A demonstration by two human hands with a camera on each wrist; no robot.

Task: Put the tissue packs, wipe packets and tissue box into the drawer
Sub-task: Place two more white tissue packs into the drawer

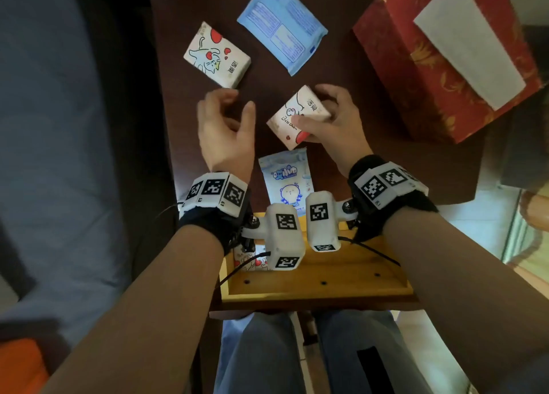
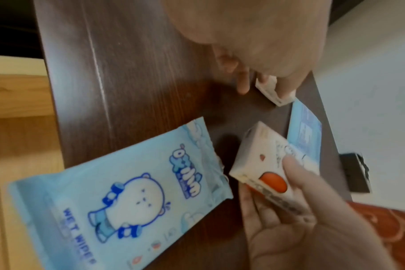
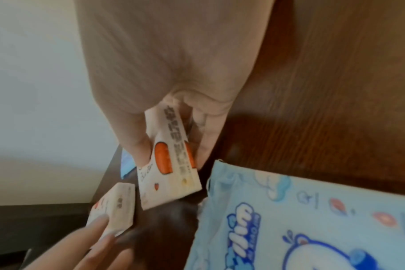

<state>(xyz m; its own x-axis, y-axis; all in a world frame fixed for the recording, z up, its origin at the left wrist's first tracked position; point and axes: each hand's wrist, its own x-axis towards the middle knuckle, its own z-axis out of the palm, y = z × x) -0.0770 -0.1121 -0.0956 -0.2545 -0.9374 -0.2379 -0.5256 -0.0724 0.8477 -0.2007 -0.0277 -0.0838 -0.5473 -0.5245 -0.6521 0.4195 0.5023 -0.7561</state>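
tissue pack (image 1: 298, 116) pinched in right hand (image 1: 335, 123), thumb across printed face, other fingers curled behind far edge, lifted clear of dark tabletop (image 1: 350, 162) and tilted. nearest of all, below both wrists: open wooden drawer (image 1: 320, 286), with another printed pack (image 1: 248, 260) partly hidden in its left corner. just short of the right hand, on the tabletop edge: bear-print wet wipe packet (image 1: 286, 183), lying flat, close under the held pack but apart from it. left of the right hand, with a gap between: left hand (image 1: 227, 129), palm turned inward, fingers loosely curved and spread, holding nothing. just past the left fingertips: second tissue pack (image 1: 217, 55) with cat and hearts, flat on the tabletop; contact with fingertips hard to tell in the wrist views. beyond the right hand: blue wipe packet (image 1: 282, 27), flat, printed back up. far right of the right hand: red tissue box (image 1: 416, 76) with white tissue (image 1: 469, 41) standing from its slot.
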